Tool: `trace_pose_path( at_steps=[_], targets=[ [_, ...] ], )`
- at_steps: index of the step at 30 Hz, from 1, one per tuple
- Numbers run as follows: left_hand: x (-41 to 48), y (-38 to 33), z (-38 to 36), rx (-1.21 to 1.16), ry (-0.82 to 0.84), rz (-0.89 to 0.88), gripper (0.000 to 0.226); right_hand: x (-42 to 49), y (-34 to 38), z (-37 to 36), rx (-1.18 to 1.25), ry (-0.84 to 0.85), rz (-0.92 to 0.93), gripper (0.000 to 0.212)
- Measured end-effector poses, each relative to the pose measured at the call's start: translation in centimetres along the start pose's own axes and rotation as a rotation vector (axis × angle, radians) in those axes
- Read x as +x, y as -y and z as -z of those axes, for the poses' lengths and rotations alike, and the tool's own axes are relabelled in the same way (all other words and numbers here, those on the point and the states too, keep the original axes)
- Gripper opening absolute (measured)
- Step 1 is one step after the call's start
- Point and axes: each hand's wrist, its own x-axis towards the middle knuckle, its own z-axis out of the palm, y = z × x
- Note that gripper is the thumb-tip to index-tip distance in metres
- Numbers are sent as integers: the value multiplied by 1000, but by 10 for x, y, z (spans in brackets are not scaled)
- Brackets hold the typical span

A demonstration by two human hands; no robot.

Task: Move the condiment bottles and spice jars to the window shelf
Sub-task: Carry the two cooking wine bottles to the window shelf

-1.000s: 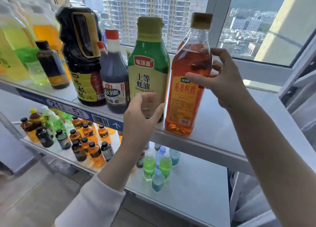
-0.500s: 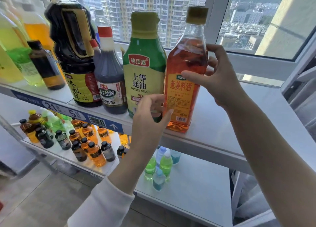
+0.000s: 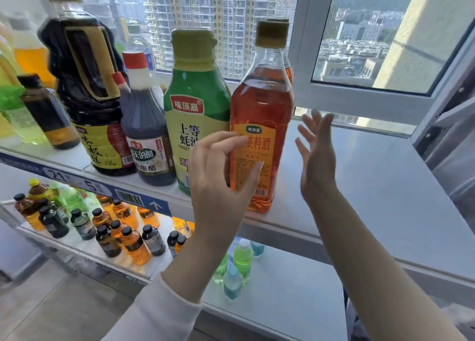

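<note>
On the window shelf (image 3: 372, 186), the big dark soy sauce jug (image 3: 84, 96) stood toward the left near the front edge, with the red-capped vinegar bottle (image 3: 146, 135) just beside it. Next came the green oyster sauce bottle (image 3: 195, 104) and the amber cooking wine bottle (image 3: 262, 104), upright side by side at the front edge. My left hand (image 3: 218, 176) hovered in front of those two, fingers loosely curled and gripping nothing (whether a fingertip brushed the wine label, I cannot tell). My right hand (image 3: 317, 155) was open with fingers spread, just right of the wine bottle and apart from it. Small bottles (image 3: 128, 238) crowded the lower shelf (image 3: 282, 289).
</note>
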Motion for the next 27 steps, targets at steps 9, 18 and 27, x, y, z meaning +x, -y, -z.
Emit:
trace_pose_path(
  at_steps=[9, 18, 27],
  targets=[
    [9, 3, -9, 38, 62, -92, 52, 4, -43, -27, 81, 198, -122, 96],
    [10, 8, -14, 10, 87, -89, 55, 4, -41, -29, 66, 156, -70, 65],
    [11, 12, -12, 13, 84, -128, 53, 4, -43, -29, 138, 143, -54, 57]
  ],
)
